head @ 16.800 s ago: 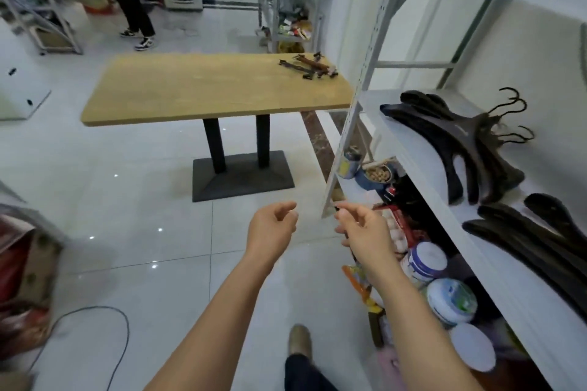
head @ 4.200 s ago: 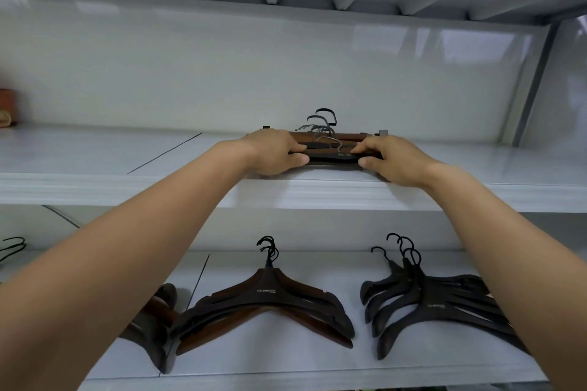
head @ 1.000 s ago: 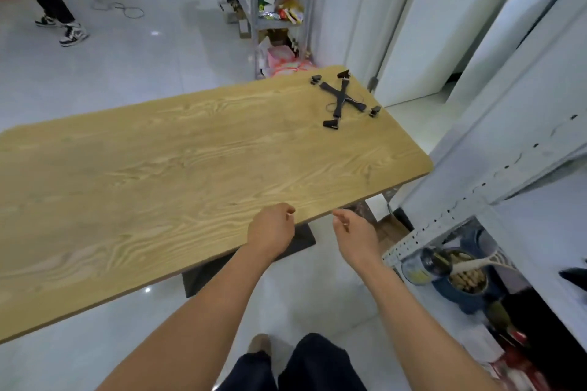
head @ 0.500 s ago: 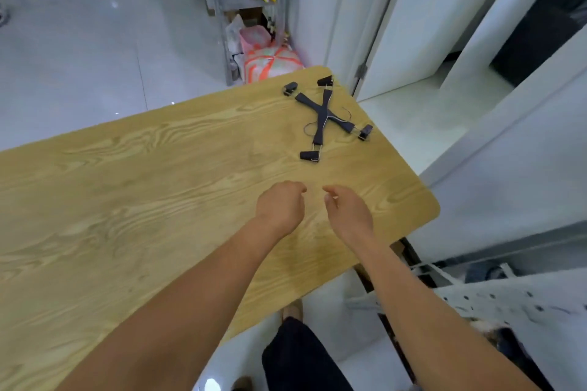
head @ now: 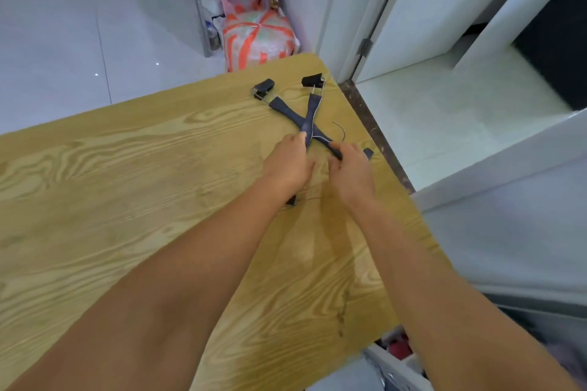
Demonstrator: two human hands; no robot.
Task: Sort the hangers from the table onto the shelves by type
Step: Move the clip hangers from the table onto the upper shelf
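At far right corner of wooden table (head: 127, 200), two dark clip hangers (head: 309, 108) lie crossed in an X; left hand (head: 290, 162) curls round the crossing, right hand (head: 351, 168) grips the near-right bar.

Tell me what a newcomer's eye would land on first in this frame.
Two dark clip hangers lie crossed in an X near the far right corner of the wooden table. Both hands are on them: the left hand curls its fingers round the bars at the crossing, and the right hand grips the near right arm. Beyond the table's far edge, a bright orange-and-white bag sits on the floor.
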